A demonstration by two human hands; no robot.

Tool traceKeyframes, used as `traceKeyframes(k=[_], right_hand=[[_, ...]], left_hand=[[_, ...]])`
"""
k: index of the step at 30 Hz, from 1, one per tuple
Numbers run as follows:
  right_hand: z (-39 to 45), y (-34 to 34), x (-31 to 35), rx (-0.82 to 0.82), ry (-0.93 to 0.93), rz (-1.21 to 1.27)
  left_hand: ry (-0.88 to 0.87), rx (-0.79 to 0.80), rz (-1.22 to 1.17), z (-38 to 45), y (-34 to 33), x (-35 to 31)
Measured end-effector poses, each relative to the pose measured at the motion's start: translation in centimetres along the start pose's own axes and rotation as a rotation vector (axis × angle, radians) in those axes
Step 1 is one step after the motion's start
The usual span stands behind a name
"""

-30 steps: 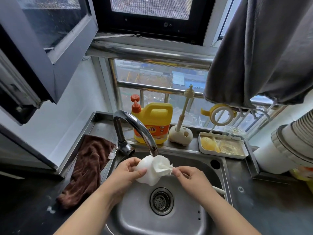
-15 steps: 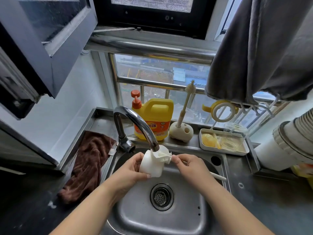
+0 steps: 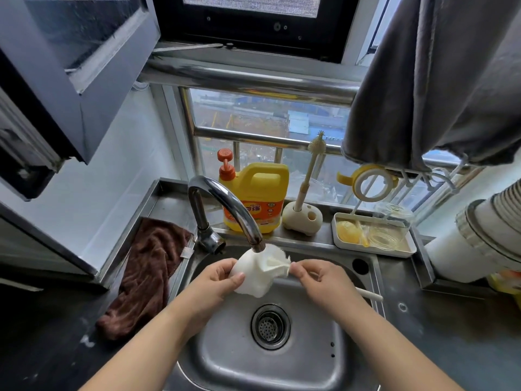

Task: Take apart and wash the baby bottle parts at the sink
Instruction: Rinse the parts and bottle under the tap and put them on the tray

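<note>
My left hand [image 3: 214, 286] grips a white baby bottle body [image 3: 252, 273] over the steel sink [image 3: 324, 359], its mouth turned right, just under the tap spout [image 3: 255, 241]. My right hand [image 3: 324, 280] pinches a white bottle brush [image 3: 277, 263] whose bristle head sits at the bottle's mouth; the handle's end [image 3: 369, 294] pokes out behind my wrist. No water stream is visible. A white tray [image 3: 408, 251] on the ledge holds a yellow part [image 3: 348, 231] and clear parts [image 3: 383, 238].
A yellow detergent jug [image 3: 258, 193] and a thin brush in a cream stand [image 3: 303, 217] sit behind the tap. A brown cloth [image 3: 146, 272] hangs left of the sink. A yellow-and-white handle ring [image 3: 372, 182] hangs on a rack; a grey cloth [image 3: 437, 80] hangs above.
Both hands lifted the bottle and brush up under the spout. The bottle tilted and the brush head shifted at its mouth.
</note>
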State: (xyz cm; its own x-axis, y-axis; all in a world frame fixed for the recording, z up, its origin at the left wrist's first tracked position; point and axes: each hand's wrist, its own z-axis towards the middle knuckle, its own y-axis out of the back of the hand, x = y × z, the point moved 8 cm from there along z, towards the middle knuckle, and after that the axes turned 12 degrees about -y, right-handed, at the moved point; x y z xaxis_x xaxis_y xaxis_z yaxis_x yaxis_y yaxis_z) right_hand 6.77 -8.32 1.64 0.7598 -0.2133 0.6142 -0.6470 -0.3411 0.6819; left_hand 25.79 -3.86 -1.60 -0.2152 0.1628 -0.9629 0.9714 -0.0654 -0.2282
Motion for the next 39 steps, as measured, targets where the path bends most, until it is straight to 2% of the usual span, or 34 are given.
traceKeyframes(k=[2, 6, 11, 13, 16, 20, 24, 28, 33, 37, 39], right_hand=[[-0.4, -0.9, 1.1, 0.047, 0.057, 0.027], [0.8, 0.5, 0.7, -0.037, -0.044, 0.04], [-0.2, -1.1, 1.3, 0.096, 0.053, -0.014], [0.0, -1.2, 1.5, 0.082, 0.038, -0.008], [0.0, -1.2, 1.5, 0.087, 0.007, 0.036], [0.1, 0.1, 0.3, -0.015, -0.055, -0.044], [-0.9, -1.6, 1.3, 0.064, 0.026, -0.062], [0.0, -0.5, 0.7, -0.078, -0.118, 0.017], [-0.7, -2.0, 1.3, 0.03, -0.081, 0.043], [0.1, -1.2, 1.2, -0.073, -0.159, 0.009], [-0.1, -1.4, 0.3, -0.071, -0.185, -0.002]], left_hand=[[-0.018, 0.028, 0.026, 0.0, -0.3, -0.2], [-0.052, 0.017, -0.028, 0.1, -0.3, -0.7], [0.029, -0.02, -0.147, 0.1, 0.0, -0.4], [0.066, -0.05, -0.129, 0.2, 0.0, -0.2], [0.035, -0.077, -0.09, 0.6, 0.0, -0.5], [0.029, -0.087, -0.02, 0.4, 0.6, -0.5], [0.07, -0.114, -0.083, 0.3, 0.7, 0.0], [0.119, -0.142, -0.117, 0.7, 1.0, -0.1], [0.17, -0.166, -0.145, 1.3, 1.8, -0.1], [0.177, -0.139, -0.137, 1.8, 1.5, 0.3], [0.184, -0.122, -0.123, 2.0, 1.6, 0.5]])
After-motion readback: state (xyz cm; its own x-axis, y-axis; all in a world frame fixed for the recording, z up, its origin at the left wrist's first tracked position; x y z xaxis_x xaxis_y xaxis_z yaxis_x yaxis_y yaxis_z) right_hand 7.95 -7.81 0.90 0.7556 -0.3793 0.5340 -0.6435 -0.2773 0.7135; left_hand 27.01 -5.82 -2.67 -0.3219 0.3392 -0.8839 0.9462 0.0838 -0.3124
